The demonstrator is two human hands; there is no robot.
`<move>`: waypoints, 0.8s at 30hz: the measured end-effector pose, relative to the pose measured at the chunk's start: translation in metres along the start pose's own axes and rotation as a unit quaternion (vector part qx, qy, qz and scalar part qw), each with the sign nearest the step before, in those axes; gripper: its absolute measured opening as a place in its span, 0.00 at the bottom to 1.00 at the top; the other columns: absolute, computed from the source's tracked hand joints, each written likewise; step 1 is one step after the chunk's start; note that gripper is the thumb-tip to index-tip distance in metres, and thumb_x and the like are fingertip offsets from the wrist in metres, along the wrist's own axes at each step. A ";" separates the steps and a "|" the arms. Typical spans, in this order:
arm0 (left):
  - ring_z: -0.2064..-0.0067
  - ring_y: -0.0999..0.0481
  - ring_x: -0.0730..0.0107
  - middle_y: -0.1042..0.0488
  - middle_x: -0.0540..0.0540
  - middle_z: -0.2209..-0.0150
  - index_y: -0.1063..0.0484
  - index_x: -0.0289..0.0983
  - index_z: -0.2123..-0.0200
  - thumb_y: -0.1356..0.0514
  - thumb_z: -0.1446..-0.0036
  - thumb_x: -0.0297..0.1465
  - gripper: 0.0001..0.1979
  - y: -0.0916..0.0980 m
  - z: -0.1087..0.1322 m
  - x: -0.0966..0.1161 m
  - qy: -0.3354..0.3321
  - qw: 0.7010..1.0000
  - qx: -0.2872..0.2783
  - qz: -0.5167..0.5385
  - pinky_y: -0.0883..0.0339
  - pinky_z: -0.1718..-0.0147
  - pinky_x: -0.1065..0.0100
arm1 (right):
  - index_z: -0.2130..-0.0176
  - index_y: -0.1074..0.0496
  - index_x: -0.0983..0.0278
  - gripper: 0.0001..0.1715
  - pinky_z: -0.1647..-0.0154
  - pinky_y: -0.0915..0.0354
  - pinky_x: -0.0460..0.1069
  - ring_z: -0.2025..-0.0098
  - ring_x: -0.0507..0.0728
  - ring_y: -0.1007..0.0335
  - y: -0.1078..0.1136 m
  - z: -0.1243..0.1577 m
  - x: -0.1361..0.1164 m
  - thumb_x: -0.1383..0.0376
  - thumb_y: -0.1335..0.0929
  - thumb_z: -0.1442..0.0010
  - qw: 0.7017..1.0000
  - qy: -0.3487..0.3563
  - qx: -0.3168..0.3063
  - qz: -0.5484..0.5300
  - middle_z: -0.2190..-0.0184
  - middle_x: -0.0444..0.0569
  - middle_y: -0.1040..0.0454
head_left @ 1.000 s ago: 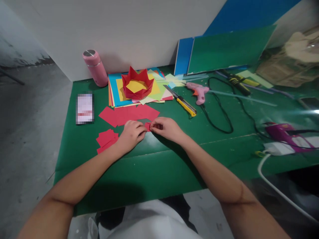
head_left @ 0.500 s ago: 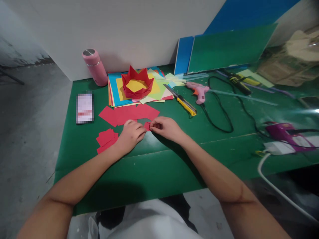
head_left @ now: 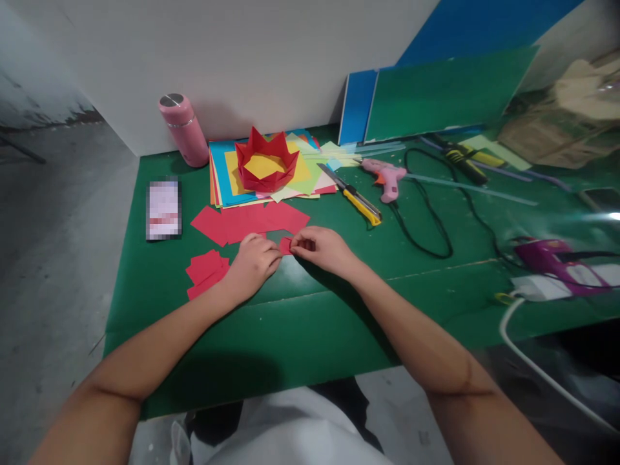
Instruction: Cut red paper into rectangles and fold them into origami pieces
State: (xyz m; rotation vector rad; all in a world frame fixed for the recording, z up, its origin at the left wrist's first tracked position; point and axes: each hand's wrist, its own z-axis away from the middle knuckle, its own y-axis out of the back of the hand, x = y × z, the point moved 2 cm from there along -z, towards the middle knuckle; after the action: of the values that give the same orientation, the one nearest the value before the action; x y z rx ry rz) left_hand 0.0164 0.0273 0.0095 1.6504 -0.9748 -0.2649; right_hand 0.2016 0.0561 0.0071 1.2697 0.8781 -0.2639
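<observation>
Between my hands a small folded piece of red paper (head_left: 285,245) lies on the green table. My right hand (head_left: 322,248) pinches its right side between thumb and fingers. At the paper's left edge, my left hand (head_left: 256,261) has its fingers bent and pressed together; the fingertips hold that edge against the table. Just beyond the hands is a row of overlapping red paper squares (head_left: 247,223). More red squares (head_left: 208,268) are piled left of my left wrist. A folded red paper crown shape (head_left: 268,174) stands on a stack of coloured sheets (head_left: 223,168) farther back.
A yellow utility knife (head_left: 356,201) lies with its blade showing, beside a pink glue gun (head_left: 387,177) with a black cord. A pink bottle (head_left: 185,132) stands at the back left, above a blurred-out packet (head_left: 163,210). On the right is a purple and white power strip (head_left: 547,271).
Almost nothing differs. The left fingertips have drawn very slightly left along the red paper, and the whole view has shifted a touch.
</observation>
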 end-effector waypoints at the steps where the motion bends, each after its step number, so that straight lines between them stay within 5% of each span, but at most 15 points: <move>1: 0.64 0.27 0.67 0.21 0.45 0.64 0.23 0.37 0.65 0.47 0.34 0.31 0.13 0.000 0.001 0.000 -0.003 1.000 -0.003 -0.003 0.40 0.56 0.59 | 0.71 0.27 0.64 0.04 0.70 0.44 0.46 0.73 0.50 0.37 0.000 0.000 0.000 0.67 0.31 0.44 1.000 0.000 -0.001 0.000 0.74 0.44 0.28; 24: 0.61 0.27 0.65 0.21 0.46 0.60 0.21 0.40 0.62 0.46 0.34 0.33 0.13 0.006 0.002 0.000 0.011 0.999 -0.029 -0.018 0.45 0.55 0.57 | 0.64 0.35 0.62 0.06 0.71 0.43 0.46 0.74 0.50 0.37 0.000 0.003 0.003 0.66 0.33 0.43 0.998 0.020 -0.003 -0.057 0.74 0.41 0.32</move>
State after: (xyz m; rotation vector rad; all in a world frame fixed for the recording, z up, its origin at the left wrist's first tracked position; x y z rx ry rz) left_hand 0.0124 0.0258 0.0147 1.6151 -0.9131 -0.2956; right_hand 0.2050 0.0540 0.0055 1.2236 0.9866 -0.3275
